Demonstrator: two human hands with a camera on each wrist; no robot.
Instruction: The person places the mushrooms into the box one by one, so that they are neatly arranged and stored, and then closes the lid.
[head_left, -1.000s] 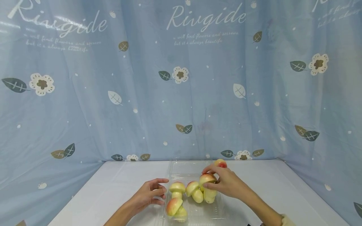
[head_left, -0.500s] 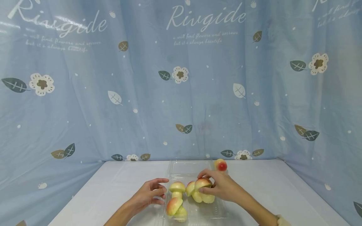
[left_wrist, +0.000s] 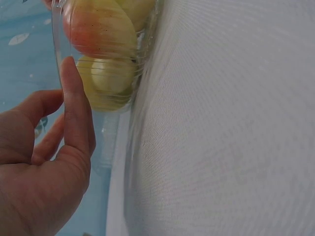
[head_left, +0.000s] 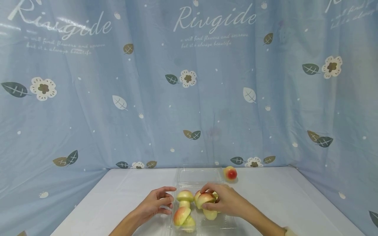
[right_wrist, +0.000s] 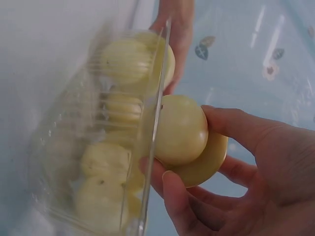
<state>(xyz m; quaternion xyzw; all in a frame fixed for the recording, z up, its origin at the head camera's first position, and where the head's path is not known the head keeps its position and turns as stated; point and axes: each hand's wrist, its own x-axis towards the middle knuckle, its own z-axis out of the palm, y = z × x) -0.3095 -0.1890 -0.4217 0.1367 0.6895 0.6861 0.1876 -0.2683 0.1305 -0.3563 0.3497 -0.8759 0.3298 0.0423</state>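
Pinched in my right hand [head_left: 225, 200] is a mushroom-shaped piece [head_left: 205, 198] with a red-and-yellow cap and thick pale stem. In the right wrist view, its stem [right_wrist: 181, 130] stands just above the rim of a clear plastic box [right_wrist: 155, 123]. Inside the box are several like pieces, two of them in the left part: an upper mushroom [head_left: 185, 196] and a lower mushroom [head_left: 182, 216] lying tilted. My left hand [head_left: 153, 203] is at the box's left side, its fingers [left_wrist: 76, 113] along the outside of the wall, gripping no mushroom. Right-hand fingers partly hide the pieces beneath.
Another red-and-yellow piece [head_left: 230, 173] lies on the white table [head_left: 271, 196], behind the box to the right. The box's clear lid [head_left: 199, 174] is folded back. A blue patterned curtain [head_left: 218, 114] surrounds the back and sides.
My right hand has moved left and toward the front with the mushroom over the right part of the box. The piece behind shows fully now. My left hand has stayed put.
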